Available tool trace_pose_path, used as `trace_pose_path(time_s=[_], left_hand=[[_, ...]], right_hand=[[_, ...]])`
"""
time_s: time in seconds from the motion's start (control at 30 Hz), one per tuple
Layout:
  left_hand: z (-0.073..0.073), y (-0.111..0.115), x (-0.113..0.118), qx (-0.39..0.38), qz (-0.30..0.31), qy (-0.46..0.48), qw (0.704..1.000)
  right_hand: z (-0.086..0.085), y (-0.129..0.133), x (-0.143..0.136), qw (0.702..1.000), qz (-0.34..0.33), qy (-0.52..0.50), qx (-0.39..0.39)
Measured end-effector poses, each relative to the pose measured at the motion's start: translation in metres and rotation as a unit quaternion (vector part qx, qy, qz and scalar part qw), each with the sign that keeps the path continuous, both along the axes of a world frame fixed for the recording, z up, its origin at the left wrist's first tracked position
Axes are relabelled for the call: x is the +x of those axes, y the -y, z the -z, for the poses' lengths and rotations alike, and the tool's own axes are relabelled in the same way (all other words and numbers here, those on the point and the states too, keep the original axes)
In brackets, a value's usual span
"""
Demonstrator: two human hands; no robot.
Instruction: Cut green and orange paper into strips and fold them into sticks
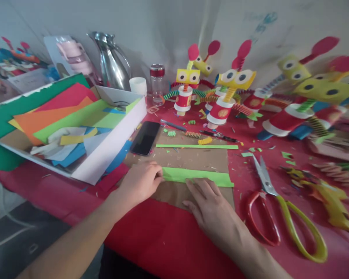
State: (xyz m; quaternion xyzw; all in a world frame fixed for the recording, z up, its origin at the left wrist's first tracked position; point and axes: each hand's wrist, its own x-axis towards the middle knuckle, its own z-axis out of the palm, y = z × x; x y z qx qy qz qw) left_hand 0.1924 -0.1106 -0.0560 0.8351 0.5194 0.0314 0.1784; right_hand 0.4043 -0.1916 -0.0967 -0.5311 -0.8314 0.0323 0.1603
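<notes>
A wide strip of light green paper [197, 176] lies across a brown cardboard sheet [174, 193]. At its left end, my left hand [142, 178] is closed, thumb and curled fingers pinching the paper; the fingertips are partly hidden. My right hand [212, 203] rests with fingers spread, their tips lying flat on the strip's lower edge right of its middle. Beyond it, roughly parallel, is a narrow green strip [196, 147]. Scissors [267, 188] with one red and one yellow handle lie open to the right of my right hand.
A white box [110, 143] of coloured paper stands left, beside a phone [145, 137]. Several paper-cup figures [221, 110] line the back, near a glass jar [157, 85] and metal jug [109, 62]. A yellow glue gun [331, 199] lies far right.
</notes>
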Motion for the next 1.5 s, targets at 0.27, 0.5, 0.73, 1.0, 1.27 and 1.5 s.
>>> trace_pose_path(time_s=[0.27,0.5,0.73,1.0,1.27,1.5], left_hand=[[0.001,-0.001,-0.035,-0.02,-0.059,0.045,0.997],[0.009,0.006,-0.046,0.025,-0.076,0.088,0.993],[0.007,0.003,-0.053,0.02,-0.119,0.047,0.992],[0.012,0.006,-0.056,0.066,-0.119,0.071,0.988],[0.021,0.046,-0.023,0.228,0.11,-0.07,0.965],[0.03,0.076,-0.014,0.207,0.009,-0.083,0.975]], right_hand=[[0.003,-0.001,0.001,1.0,-0.002,-0.002,0.025],[0.005,0.0,-0.001,1.0,0.005,-0.01,0.029],[0.007,0.002,0.0,0.999,0.006,0.021,0.026],[0.003,0.003,-0.003,0.998,0.002,0.049,0.033],[0.001,0.004,-0.008,0.994,-0.003,0.107,0.036],[-0.002,0.005,-0.01,0.993,0.008,0.112,0.039]])
